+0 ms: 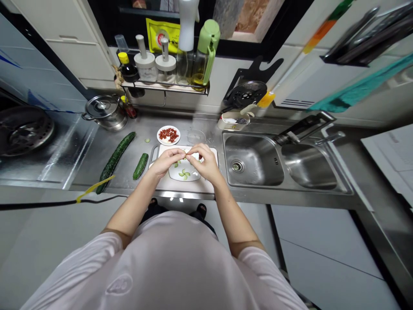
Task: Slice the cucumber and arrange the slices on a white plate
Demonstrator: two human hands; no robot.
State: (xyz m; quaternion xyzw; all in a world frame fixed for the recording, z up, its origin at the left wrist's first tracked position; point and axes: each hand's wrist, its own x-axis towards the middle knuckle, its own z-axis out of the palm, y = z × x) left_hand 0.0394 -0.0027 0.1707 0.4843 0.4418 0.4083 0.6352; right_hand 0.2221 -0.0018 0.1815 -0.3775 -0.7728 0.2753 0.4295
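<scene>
My left hand [166, 160] and my right hand [204, 162] meet over a small white plate [184, 175] that rests on a white cutting board [180, 184]. Both hands have their fingertips pinched together; what they pinch is too small to make out. Several thin green cucumber slices [184, 173] lie on the plate. A short cucumber piece [140, 166] lies just left of the board, and a long whole cucumber [116, 155] lies farther left.
A white dish of red pieces [168, 134] sits behind the board. A double steel sink [284, 161] is to the right. A lidded pot [105, 112] stands back left, by a stove burner [22, 129]. A shelf of bottles [166, 64] hangs on the wall.
</scene>
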